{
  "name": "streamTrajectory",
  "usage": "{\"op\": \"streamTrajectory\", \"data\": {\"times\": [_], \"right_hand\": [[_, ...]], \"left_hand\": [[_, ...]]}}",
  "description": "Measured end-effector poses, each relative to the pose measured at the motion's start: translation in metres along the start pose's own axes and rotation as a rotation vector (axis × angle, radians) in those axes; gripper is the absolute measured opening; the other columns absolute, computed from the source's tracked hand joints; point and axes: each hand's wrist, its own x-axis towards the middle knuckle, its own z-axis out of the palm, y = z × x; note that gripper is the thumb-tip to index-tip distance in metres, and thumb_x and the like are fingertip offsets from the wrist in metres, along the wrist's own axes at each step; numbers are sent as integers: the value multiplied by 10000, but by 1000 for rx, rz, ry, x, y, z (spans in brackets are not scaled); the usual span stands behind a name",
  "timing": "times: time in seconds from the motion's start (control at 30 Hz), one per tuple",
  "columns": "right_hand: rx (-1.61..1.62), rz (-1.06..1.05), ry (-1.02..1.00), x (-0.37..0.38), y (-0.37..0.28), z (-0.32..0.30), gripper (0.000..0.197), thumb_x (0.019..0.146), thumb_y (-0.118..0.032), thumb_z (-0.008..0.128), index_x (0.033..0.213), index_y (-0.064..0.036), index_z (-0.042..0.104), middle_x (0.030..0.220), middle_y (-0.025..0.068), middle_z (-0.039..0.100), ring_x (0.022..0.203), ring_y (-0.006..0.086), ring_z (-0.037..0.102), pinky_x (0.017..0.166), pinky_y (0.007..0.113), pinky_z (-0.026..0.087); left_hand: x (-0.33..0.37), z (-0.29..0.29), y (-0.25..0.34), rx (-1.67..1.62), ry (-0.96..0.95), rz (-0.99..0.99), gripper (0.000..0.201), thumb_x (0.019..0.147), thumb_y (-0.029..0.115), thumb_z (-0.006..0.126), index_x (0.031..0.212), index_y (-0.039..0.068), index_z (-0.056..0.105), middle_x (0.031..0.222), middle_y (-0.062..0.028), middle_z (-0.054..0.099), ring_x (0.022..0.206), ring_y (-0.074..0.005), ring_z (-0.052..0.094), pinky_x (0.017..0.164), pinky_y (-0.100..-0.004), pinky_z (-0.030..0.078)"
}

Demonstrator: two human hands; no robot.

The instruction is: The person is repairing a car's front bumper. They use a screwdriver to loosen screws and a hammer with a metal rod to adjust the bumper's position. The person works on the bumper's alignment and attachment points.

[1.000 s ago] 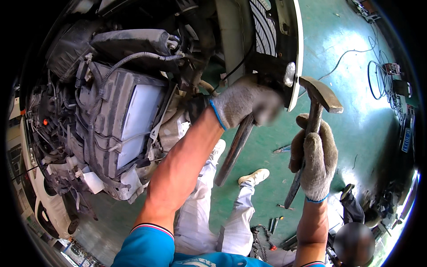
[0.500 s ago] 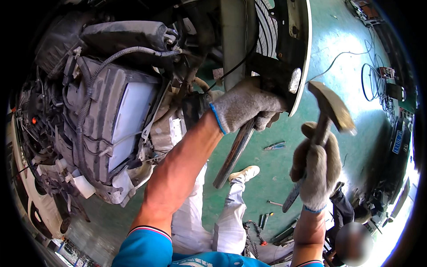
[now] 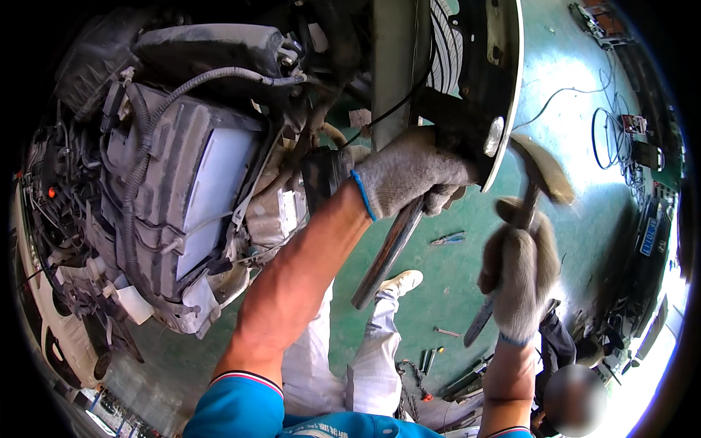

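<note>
My right hand (image 3: 520, 274), in a grey knitted glove, grips a hammer (image 3: 544, 174) by its handle. Its worn metal head is raised just right of the pale edge of a car body panel (image 3: 504, 120). The handle's lower end sticks out below my fist. In the same kind of glove, my left hand (image 3: 416, 171) is closed against the panel's inner side, round a worn dark bar-like handle (image 3: 387, 255) that slants down to the left. The far end of that handle is hidden behind my fingers and the panel.
An open engine bay with a black housing (image 3: 161, 168) and a ribbed hose (image 3: 197, 77) fills the left. On the green floor lie pliers (image 3: 447, 239), several small tools (image 3: 431, 359) and a chain (image 3: 416, 376). A person (image 3: 558, 343) is at lower right; cables (image 3: 610, 139) lie farther back.
The hammer head has tilted a little and sits closer to the panel edge. My left hand keeps its hold on the handle; the whole view has shifted slightly.
</note>
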Motion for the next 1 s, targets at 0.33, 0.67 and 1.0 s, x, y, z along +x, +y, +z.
{"op": "streamTrajectory", "data": {"times": [0.33, 0.67, 1.0], "right_hand": [[185, -57, -31, -3, 2, -19, 592, 1062, -426, 558, 1373, 78, 553, 684, 46, 584, 476, 71, 459, 455, 231, 344], [215, -106, -131, 5, 14, -17, 567, 1069, -425, 565, 1358, 63, 564, 703, 38, 592, 494, 67, 475, 468, 229, 363], [234, -279, -96, 7, 30, -17, 561, 1057, -495, 547, 1214, 42, 589, 616, 32, 538, 447, 94, 453, 413, 239, 363]], "left_hand": [[-12, 2, 2, 121, 65, -11, 262, 850, 270, 811, 788, 44, 695, 578, -20, 543, 450, -112, 487, 439, -300, 373], [-10, -4, 4, 183, 22, -25, 260, 871, 267, 786, 794, 36, 696, 594, -18, 557, 456, -107, 485, 439, -300, 367], [-10, -10, 4, 199, -28, -19, 238, 882, 240, 768, 832, 22, 686, 658, -34, 601, 466, -108, 502, 435, -290, 403]]}}
